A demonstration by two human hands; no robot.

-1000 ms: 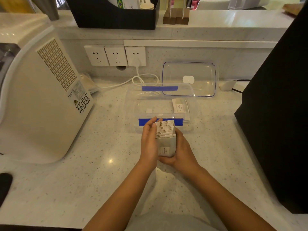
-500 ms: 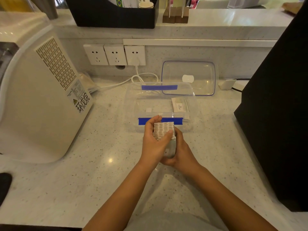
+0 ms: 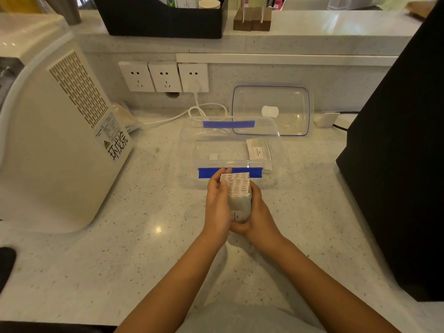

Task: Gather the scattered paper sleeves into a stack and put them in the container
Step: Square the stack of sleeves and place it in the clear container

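while both hands clasp stack (image 3: 236,188), container (image 3: 189,150) just beyond.

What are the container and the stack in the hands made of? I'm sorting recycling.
Container: apparently clear glossy plastic, since the counter shows through, with blue clips.
Stack: looks like matte white paper or card, with thin layered edges visible.

This looks like a service counter in a café or shop. A speckled stone bench (image 3: 120,248) runs to a low wall with three sockets (image 3: 164,76), one with a white cable (image 3: 192,111) plugged in. A white vented machine (image 3: 60,140) with a warning label stands at the left edge. On the raised ledge (image 3: 312,30) behind sit a black organiser (image 3: 165,20) and wooden sign holders (image 3: 252,21).
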